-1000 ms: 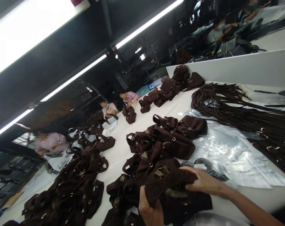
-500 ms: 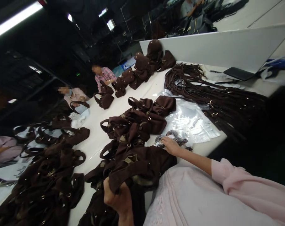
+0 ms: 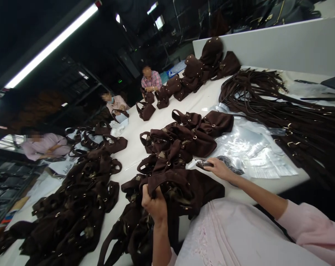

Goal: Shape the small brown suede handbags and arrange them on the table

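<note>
Shifted since the earlier frame, as recorded in the head view: right hand (image 3: 220,170), by which a small dark bundle (image 3: 203,164) with a white end has been drawn away from the coiled dark cords (image 3: 227,162); the bundle is pinched between thumb and fingers. Left hand (image 3: 155,203): closed on the handle of one dark brown bag (image 3: 204,184), by which it is held up at the near edge of the tabletop (image 3: 153,127), just in front of the wearer's pale pink garment (image 3: 223,236). Beyond the held bag: a group of brown bags (image 3: 203,142), piled together, gold-coloured rings attached. To the right: clear plastic bags (image 3: 253,147), laid in a spread stack beside the cords; long brown straps (image 3: 247,88), heaped, buckles visible. To the left: a larger heap of brown bags (image 3: 70,210). At the far end: further brown bags, gathered near a white panel (image 3: 272,46). Across the tabletop: three co-workers (image 3: 47,146), seated, bags set before two of them.
</note>
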A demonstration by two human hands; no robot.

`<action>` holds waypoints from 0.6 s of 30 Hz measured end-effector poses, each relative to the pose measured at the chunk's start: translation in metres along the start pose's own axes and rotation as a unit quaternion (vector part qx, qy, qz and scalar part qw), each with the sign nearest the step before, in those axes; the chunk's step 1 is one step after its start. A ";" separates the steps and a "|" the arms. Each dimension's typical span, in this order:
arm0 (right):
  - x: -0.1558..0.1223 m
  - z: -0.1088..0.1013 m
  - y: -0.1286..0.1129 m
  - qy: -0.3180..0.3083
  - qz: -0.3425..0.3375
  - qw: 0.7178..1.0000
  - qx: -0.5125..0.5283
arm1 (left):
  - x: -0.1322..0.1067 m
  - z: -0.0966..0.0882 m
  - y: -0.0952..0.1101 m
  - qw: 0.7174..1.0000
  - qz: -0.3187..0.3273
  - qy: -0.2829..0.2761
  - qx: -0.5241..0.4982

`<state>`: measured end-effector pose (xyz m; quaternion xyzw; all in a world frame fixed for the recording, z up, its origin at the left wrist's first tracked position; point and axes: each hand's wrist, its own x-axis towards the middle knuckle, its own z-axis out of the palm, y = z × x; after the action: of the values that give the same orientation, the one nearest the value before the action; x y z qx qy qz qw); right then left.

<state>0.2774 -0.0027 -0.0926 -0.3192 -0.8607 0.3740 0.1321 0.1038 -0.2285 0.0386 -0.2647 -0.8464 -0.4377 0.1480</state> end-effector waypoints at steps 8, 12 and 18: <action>-0.059 -0.075 -0.105 -0.022 -0.135 0.830 0.541 | 0.007 0.017 0.020 0.996 -0.016 -0.032 -0.081; -0.059 -0.065 -0.151 -0.052 -0.301 0.841 0.447 | -0.001 0.021 0.042 0.981 -0.049 -0.075 -0.172; -0.061 -0.009 -0.135 -0.043 -0.305 0.917 0.253 | -0.014 0.026 0.024 0.937 -0.180 -0.120 -0.274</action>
<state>0.2670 -0.1072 0.0126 0.0188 -0.7978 0.5341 0.2792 0.1290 -0.2001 0.0328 -0.1883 -0.7385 -0.6373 -0.1141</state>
